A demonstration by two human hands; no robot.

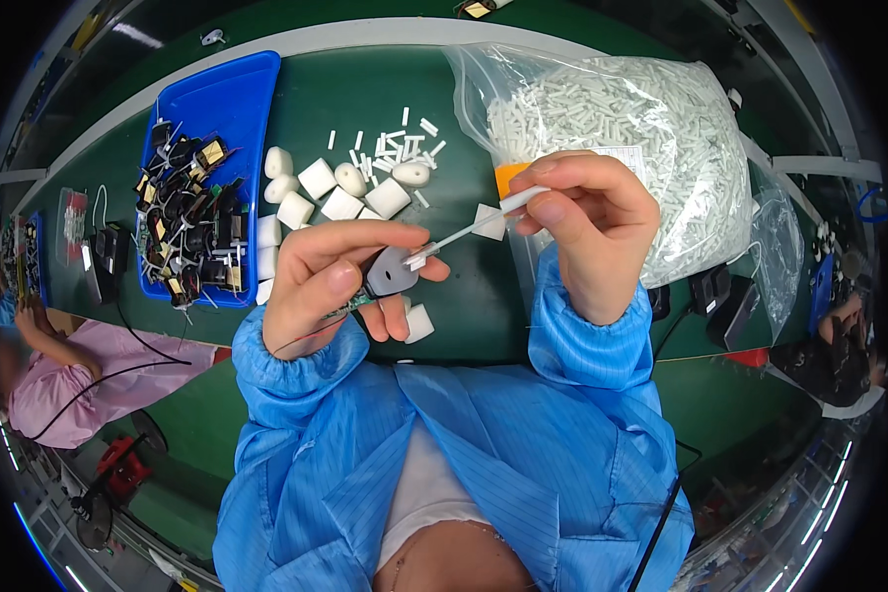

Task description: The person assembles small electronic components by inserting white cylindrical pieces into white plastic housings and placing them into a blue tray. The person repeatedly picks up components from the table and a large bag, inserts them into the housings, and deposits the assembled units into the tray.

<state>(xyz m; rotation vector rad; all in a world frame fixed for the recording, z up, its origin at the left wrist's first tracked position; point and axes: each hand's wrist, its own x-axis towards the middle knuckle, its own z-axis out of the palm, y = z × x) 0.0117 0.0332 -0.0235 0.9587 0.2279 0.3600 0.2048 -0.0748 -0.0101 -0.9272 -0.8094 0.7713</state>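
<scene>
My left hand [331,281] grips a small grey housing [390,271] with a green circuit board edge showing beneath my fingers. My right hand [592,222] pinches a thin white stick [464,232] whose tip touches the top of the grey housing. Both hands hover above the green table [483,296], in front of my blue sleeves. Loose white foam blocks [340,192] and short white sticks [395,148] lie on the table just beyond my left hand.
A blue tray [232,99] of black and gold components sits at the left. A clear bag [641,138] full of white sticks lies at the right. Another person in pink [79,370] works at lower left; a further person's hand [844,316] shows at the right edge.
</scene>
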